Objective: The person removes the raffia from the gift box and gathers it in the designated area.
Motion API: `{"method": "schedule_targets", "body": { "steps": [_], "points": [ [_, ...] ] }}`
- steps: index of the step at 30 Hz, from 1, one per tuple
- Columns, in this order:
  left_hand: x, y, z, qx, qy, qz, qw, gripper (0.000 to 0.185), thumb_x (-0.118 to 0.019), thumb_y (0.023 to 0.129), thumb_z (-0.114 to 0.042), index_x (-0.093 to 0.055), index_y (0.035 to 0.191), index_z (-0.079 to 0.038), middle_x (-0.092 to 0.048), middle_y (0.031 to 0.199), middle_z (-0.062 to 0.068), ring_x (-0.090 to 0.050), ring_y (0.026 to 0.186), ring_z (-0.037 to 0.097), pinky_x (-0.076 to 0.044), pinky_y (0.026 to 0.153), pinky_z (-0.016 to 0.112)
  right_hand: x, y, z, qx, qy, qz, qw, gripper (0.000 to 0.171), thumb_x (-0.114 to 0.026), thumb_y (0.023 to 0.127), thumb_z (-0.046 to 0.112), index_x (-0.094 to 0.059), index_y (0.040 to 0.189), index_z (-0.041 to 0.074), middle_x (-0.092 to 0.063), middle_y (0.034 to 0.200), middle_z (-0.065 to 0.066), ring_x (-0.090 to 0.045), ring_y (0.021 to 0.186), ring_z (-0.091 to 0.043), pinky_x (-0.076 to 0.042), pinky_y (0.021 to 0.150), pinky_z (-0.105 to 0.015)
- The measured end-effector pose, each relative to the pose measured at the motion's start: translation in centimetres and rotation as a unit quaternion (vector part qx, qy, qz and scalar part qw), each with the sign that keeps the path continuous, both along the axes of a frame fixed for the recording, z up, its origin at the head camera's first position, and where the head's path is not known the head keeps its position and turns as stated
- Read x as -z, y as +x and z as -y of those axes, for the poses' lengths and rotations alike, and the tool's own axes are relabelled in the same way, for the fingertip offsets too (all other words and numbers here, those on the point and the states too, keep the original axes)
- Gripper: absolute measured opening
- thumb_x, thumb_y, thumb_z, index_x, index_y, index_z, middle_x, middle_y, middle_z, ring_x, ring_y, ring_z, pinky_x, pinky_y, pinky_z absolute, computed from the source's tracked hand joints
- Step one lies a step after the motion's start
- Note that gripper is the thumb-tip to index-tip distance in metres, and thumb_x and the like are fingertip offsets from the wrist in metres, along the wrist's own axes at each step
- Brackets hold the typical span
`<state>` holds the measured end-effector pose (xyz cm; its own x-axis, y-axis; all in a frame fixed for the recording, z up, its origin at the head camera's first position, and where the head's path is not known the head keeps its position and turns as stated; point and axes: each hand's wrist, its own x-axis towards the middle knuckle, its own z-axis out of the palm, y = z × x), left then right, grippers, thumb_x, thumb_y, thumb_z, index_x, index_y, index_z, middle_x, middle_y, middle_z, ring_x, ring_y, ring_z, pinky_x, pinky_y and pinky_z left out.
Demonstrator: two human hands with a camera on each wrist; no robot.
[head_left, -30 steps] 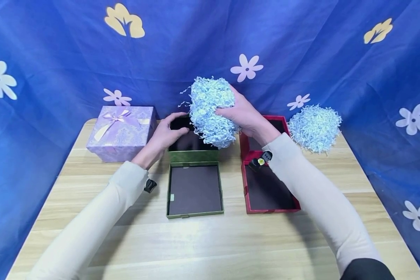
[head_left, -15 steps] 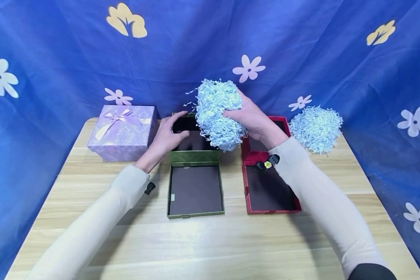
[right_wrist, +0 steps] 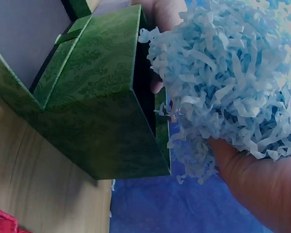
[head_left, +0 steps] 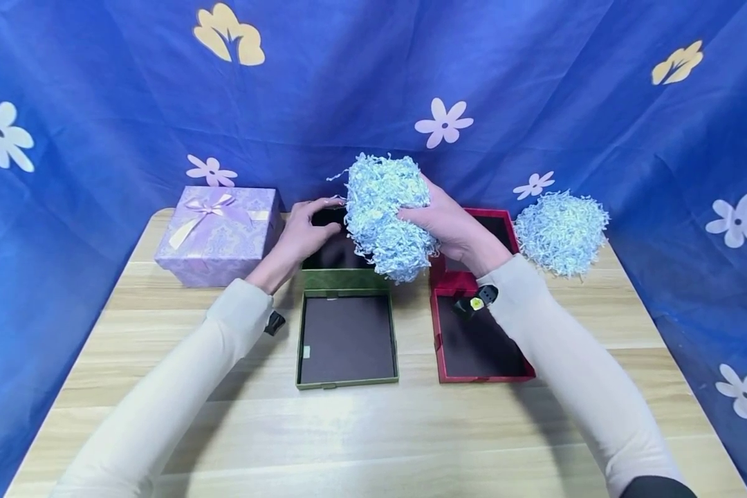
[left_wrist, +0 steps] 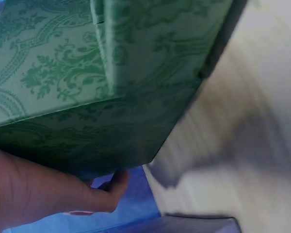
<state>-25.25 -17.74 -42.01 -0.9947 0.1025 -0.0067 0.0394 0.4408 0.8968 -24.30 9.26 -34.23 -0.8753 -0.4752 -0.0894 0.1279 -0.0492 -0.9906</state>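
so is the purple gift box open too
No, the purple gift box sits closed with its lid on and a ribbon bow on top, left of the open green box.

Both your arms reach forward, sleeves covering them to the wrists. Your left hand (head_left: pixel 301 232) lies lower, palm down, fingers curved forward in a grip, thumb spread. Your right hand (head_left: pixel 448 225) is raised beside it, fingers curled inward, clutching. The two hands are close together.

Lilac gift box (head_left: pixel 216 234) left; red box (head_left: pixel 479 304), second shred pile (head_left: pixel 560 232) right.
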Motion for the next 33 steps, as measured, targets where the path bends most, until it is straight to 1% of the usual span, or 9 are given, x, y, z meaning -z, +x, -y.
{"method": "schedule_targets", "body": {
  "steps": [5,8,10,12,14,18,24,30,33],
  "points": [
    [-0.3,-0.2,0.0,0.004,-0.048,0.04,0.9981,0.043,-0.069,0.104,-0.013,-0.069,0.147,-0.011,-0.033,0.162,0.029,-0.029,0.152,0.044,-0.025,0.124,0.057,0.2,0.3,-0.1,0.0,-0.007,0.009,1.0,0.079,-0.06,0.1,-0.011,-0.03,0.168,0.016,-0.048,0.153,-0.017,-0.059,0.122,-0.03,-0.061,0.095,-0.037],
    [-0.4,0.0,0.3,0.003,-0.072,0.06,0.9956,0.041,-0.068,0.105,-0.017,-0.07,0.145,-0.009,-0.03,0.165,0.03,-0.025,0.154,0.048,-0.024,0.125,0.06,0.2,0.5,-0.1,0.003,-0.01,0.014,1.0,0.078,-0.06,0.1,-0.01,-0.031,0.168,0.015,-0.049,0.153,-0.016,-0.059,0.123,-0.03,-0.06,0.095,-0.037],
    [-0.3,0.3,0.5,0.005,-0.077,0.062,0.9951,0.041,-0.068,0.105,-0.018,-0.069,0.144,-0.009,-0.026,0.169,0.029,-0.022,0.157,0.049,-0.022,0.126,0.062,0.1,0.5,-0.2,0.007,-0.013,0.014,1.0,0.077,-0.06,0.101,-0.01,-0.031,0.168,0.015,-0.049,0.154,-0.016,-0.059,0.122,-0.029,-0.06,0.094,-0.036],
    [-0.2,0.7,0.8,0.012,-0.071,0.057,0.9957,0.043,-0.068,0.105,-0.018,-0.067,0.148,-0.01,-0.024,0.172,0.028,-0.021,0.159,0.049,-0.02,0.126,0.064,0.1,0.5,-0.3,0.013,-0.019,0.017,1.0,0.076,-0.058,0.102,-0.01,-0.031,0.168,0.016,-0.049,0.154,-0.016,-0.06,0.121,-0.029,-0.061,0.093,-0.036],
    [0.0,1.1,1.1,0.019,-0.055,0.048,0.9971,0.048,-0.068,0.105,-0.016,-0.063,0.153,-0.012,-0.027,0.173,0.026,-0.022,0.159,0.046,-0.02,0.127,0.063,0.0,0.6,-0.6,0.019,-0.024,0.022,0.999,0.076,-0.057,0.102,-0.01,-0.031,0.168,0.016,-0.049,0.154,-0.016,-0.061,0.12,-0.029,-0.062,0.092,-0.037],
    [0.1,2.0,1.5,0.032,-0.022,0.033,0.9987,0.063,-0.07,0.105,-0.013,-0.05,0.165,-0.016,-0.03,0.172,0.024,-0.024,0.159,0.041,-0.02,0.127,0.062,-0.2,0.6,-1.4,0.029,-0.033,0.029,0.999,0.075,-0.055,0.103,-0.011,-0.03,0.168,0.017,-0.049,0.154,-0.016,-0.061,0.119,-0.029,-0.062,0.091,-0.037],
    [0.1,2.9,1.7,0.052,0.004,0.031,0.9981,0.085,-0.077,0.102,-0.02,-0.032,0.174,-0.022,-0.018,0.177,0.022,-0.015,0.162,0.041,-0.015,0.127,0.066,-0.3,0.8,-3.2,0.041,-0.042,0.03,0.998,0.074,-0.056,0.104,-0.01,-0.031,0.168,0.02,-0.05,0.151,-0.014,-0.062,0.118,-0.028,-0.063,0.091,-0.037],
    [0.2,3.6,2.1,0.063,0.025,0.047,0.9966,0.1,-0.083,0.099,-0.029,-0.02,0.177,-0.03,-0.007,0.179,0.018,-0.009,0.163,0.04,-0.015,0.128,0.066,-0.5,1.0,-4.8,0.064,-0.05,0.038,0.996,0.069,-0.056,0.105,-0.01,-0.037,0.163,0.02,-0.057,0.141,-0.012,-0.07,0.103,-0.022,-0.065,0.083,-0.037],
    [0.2,3.9,2.2,0.069,0.031,0.056,0.9956,0.107,-0.085,0.098,-0.034,-0.014,0.177,-0.035,-0.001,0.181,0.011,-0.005,0.164,0.038,-0.013,0.128,0.066,-0.6,1.2,-5.8,0.085,-0.041,0.042,0.995,0.066,-0.056,0.105,-0.008,-0.04,0.162,0.021,-0.06,0.137,-0.01,-0.072,0.096,-0.019,-0.065,0.078,-0.036]
  ]
}}
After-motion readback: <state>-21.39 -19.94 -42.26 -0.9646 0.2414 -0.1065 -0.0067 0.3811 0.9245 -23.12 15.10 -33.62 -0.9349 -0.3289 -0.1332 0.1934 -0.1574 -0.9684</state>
